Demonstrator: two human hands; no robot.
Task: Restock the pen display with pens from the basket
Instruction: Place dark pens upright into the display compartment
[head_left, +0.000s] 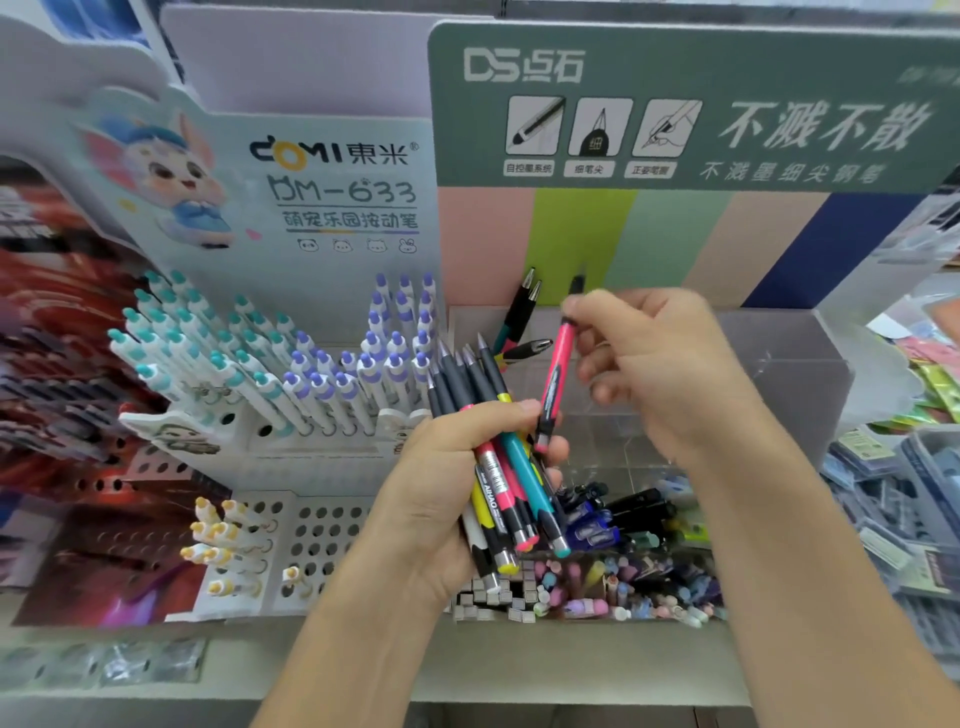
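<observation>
Shelf edge (156, 660): a pale ledge nearest the viewer, with blurred clear packets lying on it at the left.
Left hand (441, 493): fingers curled round a bundle of pens (498, 467), gripped at mid-length, grey tips fanning up and button ends pointing down.
Writing on the bundle: one yellow pen reads "AIHAO" on a white band; the smaller print is too blurred to read.
Right hand (649, 358): pinches a pink pen (555, 382) near its upper end between thumb and fingertips; the pen hangs almost upright, its lower end touching the bundle beside the left thumb.
Front bin (623, 587): just behind the ledge, under the hands, packed with pastel pen ends and small grey square caps.
Clear box (779, 374): behind the hands, holding dark blue and black pens low at the front; a few black-tipped pens (519, 317) lean in its back left corner.
White rack (322, 525): to the left, dotted with round holes; yellow-topped pens in the lower tier, teal-topped pens (171, 338) and purple-topped pens (384, 343) standing slanted in the upper tier.
Rack card (332, 197): a cartoon rabbit, "DOMI 東米" and "DM-633" above a line of Chinese text.
Green sign (727, 104): furthest back, above the clear box, marked "DS 点石" with three small pen pictures and "不溅不散"; pink, lime, green, beige and navy stripes below it.
</observation>
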